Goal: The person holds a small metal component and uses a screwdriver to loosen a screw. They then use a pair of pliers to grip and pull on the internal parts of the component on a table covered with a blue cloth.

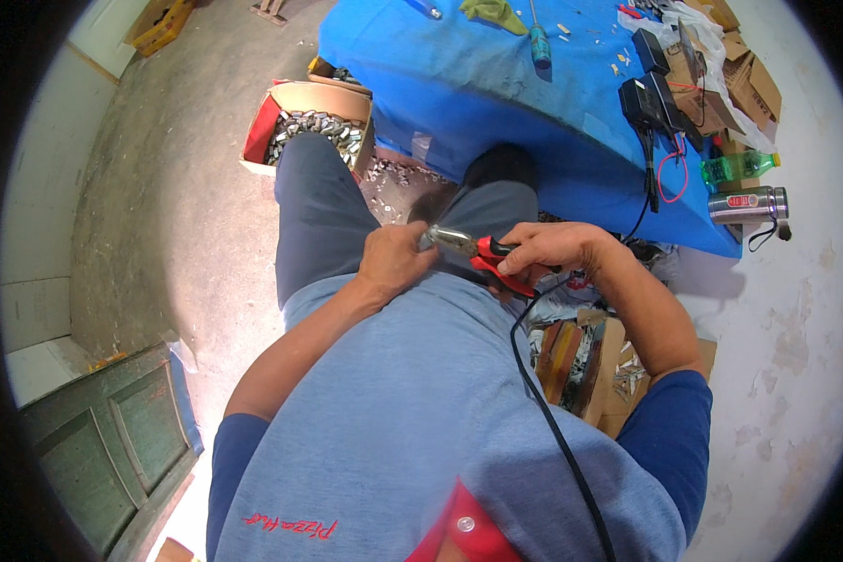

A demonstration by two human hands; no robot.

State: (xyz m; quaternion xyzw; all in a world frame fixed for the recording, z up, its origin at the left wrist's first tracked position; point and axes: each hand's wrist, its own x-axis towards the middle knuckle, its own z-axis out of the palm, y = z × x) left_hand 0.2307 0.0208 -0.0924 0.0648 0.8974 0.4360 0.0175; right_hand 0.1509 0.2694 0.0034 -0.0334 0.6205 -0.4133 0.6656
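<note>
My right hand [543, 251] is closed around the red and black handles of a pair of pliers [485, 251], held over my lap. The metal jaws point left toward my left hand [393, 258]. That hand is closed, with its fingertips pinching a small silvery piece [428, 240] right at the tip of the jaws. My fingers partly cover the piece, so I cannot tell its exact kind. A black cable [543, 398] hangs down across my shirt, passing close below the right hand.
Beyond my knees stands a table with a blue cover [440, 84], bearing a screwdriver [539, 47] and black power adapters [642, 101]. A cardboard box [320, 96] of small metal pieces is by my left knee. A green bottle [740, 168] and steel flask [749, 205] lie at the right edge.
</note>
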